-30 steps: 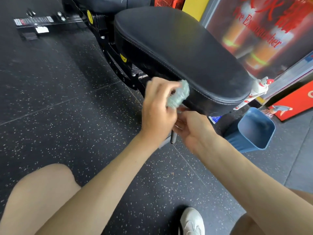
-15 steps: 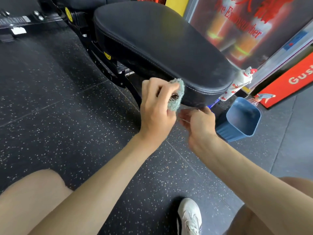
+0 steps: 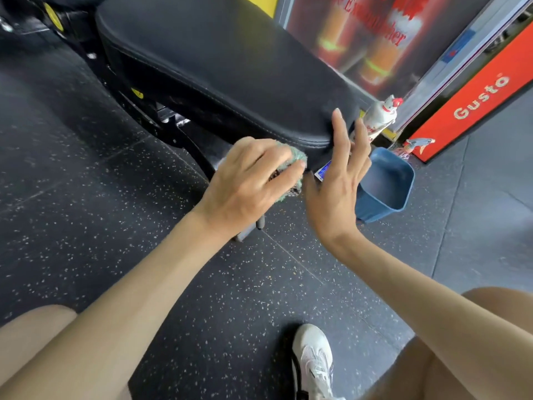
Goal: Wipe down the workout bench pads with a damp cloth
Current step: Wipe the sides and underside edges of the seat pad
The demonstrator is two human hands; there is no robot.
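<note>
The black padded bench seat [image 3: 225, 67] fills the upper middle of the view, its near end rounded with light stitching. My left hand [image 3: 248, 183] grips a bunched green cloth [image 3: 291, 160] just under the pad's near lower edge. My right hand [image 3: 337, 180] is raised beside it with fingers straight and spread, fingertips up against the pad's end corner, holding nothing.
A blue plastic bin [image 3: 386, 186] stands on the speckled rubber floor right of the bench end. A white bottle with red print [image 3: 380, 116] stands behind it, by a red "Gusto" sign [image 3: 478, 96]. The black bench frame [image 3: 161, 116] runs under the pad. My white shoe [image 3: 314, 362] is below.
My right hand has let go from below the cloth, opened and risen toward the pad's end. My left hand, still holding the cloth, has dropped a little under the pad's edge.
</note>
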